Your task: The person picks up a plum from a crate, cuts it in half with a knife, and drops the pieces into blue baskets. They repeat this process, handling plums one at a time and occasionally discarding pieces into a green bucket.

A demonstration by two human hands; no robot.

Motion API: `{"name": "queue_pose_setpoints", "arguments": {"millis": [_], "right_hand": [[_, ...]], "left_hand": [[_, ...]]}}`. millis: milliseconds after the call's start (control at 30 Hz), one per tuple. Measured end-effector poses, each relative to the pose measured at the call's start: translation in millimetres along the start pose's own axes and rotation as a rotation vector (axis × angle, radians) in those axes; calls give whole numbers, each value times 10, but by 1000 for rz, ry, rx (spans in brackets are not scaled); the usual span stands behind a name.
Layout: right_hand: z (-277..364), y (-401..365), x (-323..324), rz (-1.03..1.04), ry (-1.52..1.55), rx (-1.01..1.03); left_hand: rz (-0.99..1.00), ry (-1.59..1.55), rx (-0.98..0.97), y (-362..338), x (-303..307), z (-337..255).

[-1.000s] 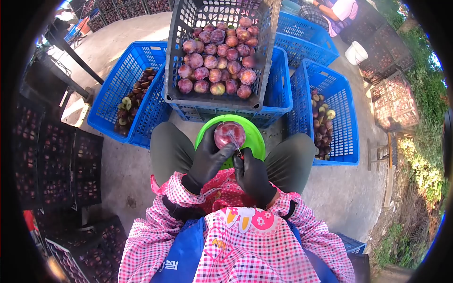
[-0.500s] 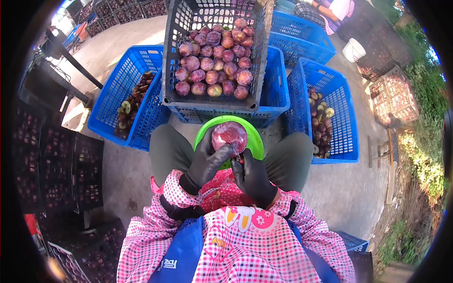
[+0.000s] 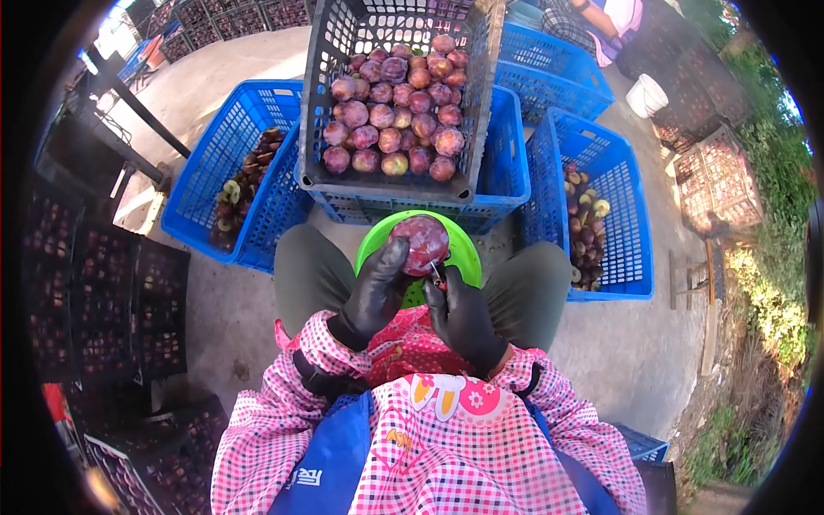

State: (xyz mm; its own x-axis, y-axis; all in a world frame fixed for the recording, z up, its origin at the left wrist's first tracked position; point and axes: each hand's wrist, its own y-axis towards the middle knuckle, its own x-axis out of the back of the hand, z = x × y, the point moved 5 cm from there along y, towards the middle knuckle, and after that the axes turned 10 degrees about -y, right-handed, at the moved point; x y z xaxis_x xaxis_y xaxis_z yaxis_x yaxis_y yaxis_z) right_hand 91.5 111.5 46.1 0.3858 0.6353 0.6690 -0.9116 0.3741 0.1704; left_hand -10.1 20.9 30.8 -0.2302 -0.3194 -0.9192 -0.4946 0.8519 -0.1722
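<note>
A large reddish-purple plum (image 3: 419, 244) is held by my black-gloved left hand (image 3: 375, 285), whose fingers and thumb press on its left side. My right hand (image 3: 466, 319), gloved alike, is closed around a small knife (image 3: 438, 276) with a bit of red at its handle. The metal blade meets the plum's lower right side; how deep it goes cannot be made out. Under both hands a bright green basin (image 3: 469, 254) sits between my knees, its contents mostly hidden. Ahead, a black crate (image 3: 386, 186) tilts toward me with many whole plums (image 3: 378, 115) in it.
The black crate rests on a blue crate (image 3: 506, 163). A left blue crate (image 3: 193, 215) and a right blue crate (image 3: 622, 215) contain cut plums. A white bucket (image 3: 645, 96) stands far right, near another person (image 3: 592, 21). Stacked dark crates (image 3: 103, 292) line the left.
The plum has turned and shifted slightly right in my left hand, whose thumb has moved up along its left side. More of the knife's blade shows now.
</note>
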Motion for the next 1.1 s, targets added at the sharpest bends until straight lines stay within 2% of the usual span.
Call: {"name": "queue_pose_setpoints", "arguments": {"millis": [33,100,133,200,333,400,467,500,533,567,600,667,700,767,800,833,867,900,933,1000,1033,1067,1100], "right_hand": [[2,-4,20,-5,12,-9],[15,9,63,18,42,-6],[15,5,75,40,71,-1],[-26,4,67,64,80,4],[-6,34,94,134,95,4],[21,18,152,135,78,-17],[-14,-29,181,151,76,-23],[-191,-91,146,224,266,-270],[-309,-166,27,325,460,-508],[-260,-141,88,212,247,-270],[-177,-141,168,80,51,-23],[-180,-135,216,59,59,-115],[-176,-118,236,84,79,-83],[-255,-283,72,418,1183,-499],[-297,-323,67,429,1186,-493],[-360,-274,197,196,547,-235],[-290,-236,291,-44,-84,29],[32,-153,407,-184,-130,128],[96,-151,436,-173,-120,136],[-12,-288,149,297,1391,-536],[-58,-349,198,403,1320,-580],[-59,-314,185,400,1321,-574],[-53,-171,372,88,513,-152]], "left_hand": [[-2,-1,0,-8,7,-4],[-50,717,-282,-45,-35,-148],[-51,715,-277,-56,-11,-140],[12,1010,-401,-80,-15,-165],[16,1040,-466,-82,11,-160],[-10,648,-277,-53,131,-108],[-25,655,-266,-33,77,-49],[-51,664,-262,-41,51,-29],[-24,808,-351,-61,-64,-76],[-54,1196,-479,-51,26,-125],[-14,1130,-547,-16,102,-72],[-36,1013,-414,-7,-11,-66],[-23,1127,-483,10,-112,-101],[-5,1250,-495,-25,-223,-192],[46,1355,-496,-21,-272,-204],[80,1371,-614,-57,-316,-215],[72,1381,-623,-57,-343,-206],[61,1229,-537,-51,-354,-159],[52,1074,-452,-20,-343,-121],[31,1177,-490,8,-306,-139],[42,1294,-590,-19,-334,-183],[57,1410,-694,-36,-370,-219],[60,1411,-700,-22,-366,-205]]}}
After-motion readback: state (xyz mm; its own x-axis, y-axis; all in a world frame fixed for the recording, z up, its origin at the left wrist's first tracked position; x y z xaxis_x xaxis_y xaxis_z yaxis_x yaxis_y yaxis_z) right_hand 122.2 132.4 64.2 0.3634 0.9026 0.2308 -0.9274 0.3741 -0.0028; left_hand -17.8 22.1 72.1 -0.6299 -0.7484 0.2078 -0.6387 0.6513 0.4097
